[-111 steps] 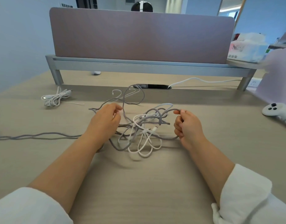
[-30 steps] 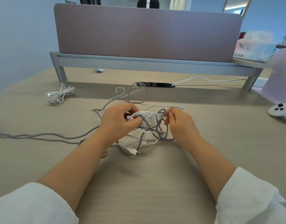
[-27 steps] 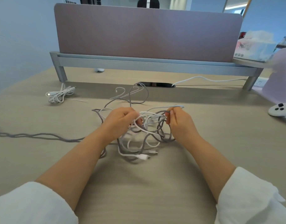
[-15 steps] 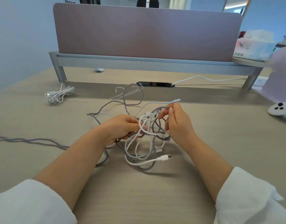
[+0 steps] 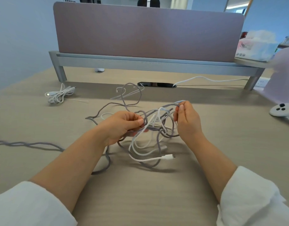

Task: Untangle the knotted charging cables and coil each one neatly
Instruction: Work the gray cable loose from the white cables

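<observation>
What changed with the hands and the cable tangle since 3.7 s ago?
The left hand moved in toward the middle of the tangle and now pinches strands there. The right hand still pinches a grey cable loop, held higher. The tangle has loosened and a white plug has dropped free at its front. Unchanged: the coiled white cable far left, the controller on the right.

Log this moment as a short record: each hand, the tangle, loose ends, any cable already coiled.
left hand: grips strands on the left side of the tangle
right hand: pinches a loop of the grey cable
tangle: grey and white cables, knotted, between the hands
white plug: free end, lying on the desk in front of the tangle
coiled white cable: bundled, far left on the desk, no hand on it
task state: untangling not finished
</observation>
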The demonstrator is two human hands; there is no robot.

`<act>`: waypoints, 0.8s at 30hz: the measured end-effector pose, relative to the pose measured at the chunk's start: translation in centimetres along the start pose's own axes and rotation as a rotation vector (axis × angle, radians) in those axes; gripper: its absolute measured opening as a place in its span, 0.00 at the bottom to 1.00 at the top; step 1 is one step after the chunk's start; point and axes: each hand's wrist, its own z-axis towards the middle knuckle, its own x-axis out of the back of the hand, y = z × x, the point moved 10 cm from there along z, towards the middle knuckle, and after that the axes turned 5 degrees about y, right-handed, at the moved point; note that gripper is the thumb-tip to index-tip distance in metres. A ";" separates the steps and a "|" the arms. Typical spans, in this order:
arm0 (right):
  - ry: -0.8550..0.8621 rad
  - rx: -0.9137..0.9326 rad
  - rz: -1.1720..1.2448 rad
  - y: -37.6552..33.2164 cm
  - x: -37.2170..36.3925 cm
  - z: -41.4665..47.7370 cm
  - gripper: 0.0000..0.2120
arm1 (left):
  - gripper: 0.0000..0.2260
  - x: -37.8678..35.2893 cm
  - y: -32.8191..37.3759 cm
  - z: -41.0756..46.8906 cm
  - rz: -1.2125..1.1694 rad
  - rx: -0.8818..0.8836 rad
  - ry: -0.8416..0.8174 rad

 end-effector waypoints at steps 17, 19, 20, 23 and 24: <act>-0.026 0.141 -0.091 -1.9 -0.5 -0.8 0.09 | 0.13 3.0 2.9 -0.1 0.474 -0.217 0.325; -0.026 0.144 -0.108 -1.9 -0.4 -0.7 0.09 | 0.12 3.8 2.7 0.0 0.390 -0.195 0.335; -0.024 0.145 -0.120 -1.9 -0.3 -0.7 0.09 | 0.11 4.2 2.5 0.1 0.334 -0.168 0.336; -0.028 0.160 -0.138 -2.0 -0.4 -0.6 0.09 | 0.08 5.2 2.6 0.2 0.316 -0.145 0.418; -0.036 0.170 -0.144 -2.2 -0.5 -0.7 0.09 | 0.08 5.5 3.3 -0.1 0.419 -0.190 0.476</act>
